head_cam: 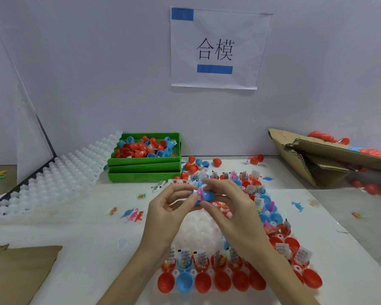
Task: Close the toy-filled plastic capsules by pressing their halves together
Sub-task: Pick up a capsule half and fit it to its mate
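Left hand [167, 208] and right hand [226, 201] pinch a blue capsule [204, 195], long axis left-right, rounded end rightward.

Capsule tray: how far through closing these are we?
Done: the white tray shows bare cups in its middle. In hand: left hand and right hand grip a blue capsule with a toy packet poking out. Left: open filled halves in the front row and right side.

Pale lilac wall [97, 62] behind white table [75, 216]; paper sign [218, 49] with blue tape taped up
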`<state>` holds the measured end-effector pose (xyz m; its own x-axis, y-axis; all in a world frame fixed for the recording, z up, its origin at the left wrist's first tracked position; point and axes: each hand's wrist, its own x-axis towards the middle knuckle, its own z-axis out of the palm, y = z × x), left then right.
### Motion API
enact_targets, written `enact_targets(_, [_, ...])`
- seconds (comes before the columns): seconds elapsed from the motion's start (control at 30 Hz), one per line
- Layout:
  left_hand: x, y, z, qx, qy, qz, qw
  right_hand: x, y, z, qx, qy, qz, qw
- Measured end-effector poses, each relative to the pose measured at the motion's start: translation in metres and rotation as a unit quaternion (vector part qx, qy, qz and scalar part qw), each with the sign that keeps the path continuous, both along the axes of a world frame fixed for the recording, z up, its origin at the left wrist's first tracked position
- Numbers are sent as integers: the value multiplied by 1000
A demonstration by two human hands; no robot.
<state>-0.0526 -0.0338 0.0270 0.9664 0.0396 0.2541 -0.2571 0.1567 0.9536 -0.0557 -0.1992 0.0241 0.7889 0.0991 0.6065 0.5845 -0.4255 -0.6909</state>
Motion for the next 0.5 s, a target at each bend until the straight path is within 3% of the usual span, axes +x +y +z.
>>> enact_targets(0.2, [1,8,2,22,-28,-10,999,-1,1,-2,24,6,32,999])
enact_targets(0.37, [5,14,-3,135,-82,13,987,0,2,-5,58,15,47,997])
enact_targets(0.5, [6,17,-8,163,-114,21,980,-1,4,-8,96,41,55,993])
